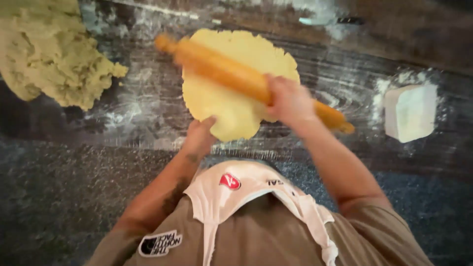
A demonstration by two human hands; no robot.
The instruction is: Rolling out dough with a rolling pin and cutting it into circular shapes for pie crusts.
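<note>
Head view, looking down on a dark, flour-dusted worktop (148, 113). At centre lies a rolled-out sheet of pale yellow dough (231, 83), roughly oval, flat on the worktop. A wooden rolling pin (236, 76) lies across it on a diagonal — one end toward 10 o'clock, the other toward 4 o'clock — and is blurred along its length.

The right hand (290, 101) is closed around the pin near its 4 o'clock end, fingers wrapped over the barrel. The left hand (199, 138) rests at the sheet's 7 o'clock edge, fingertips touching the rim of the dough; whether they pinch the edge or merely press on it cannot be told.

At 10 o'clock of the sheet, well apart, sits a large rough mound of dough (49, 49), greener in tint and unrolled. At 3 o'clock — also well apart — stands a white block (410, 112) ringed by loose flour. A small pale object (315, 20) lies at 1 o'clock near the far edge, too blurred to identify.

The person's tan shirt and a white apron (246, 197) fill the lower frame.
</note>
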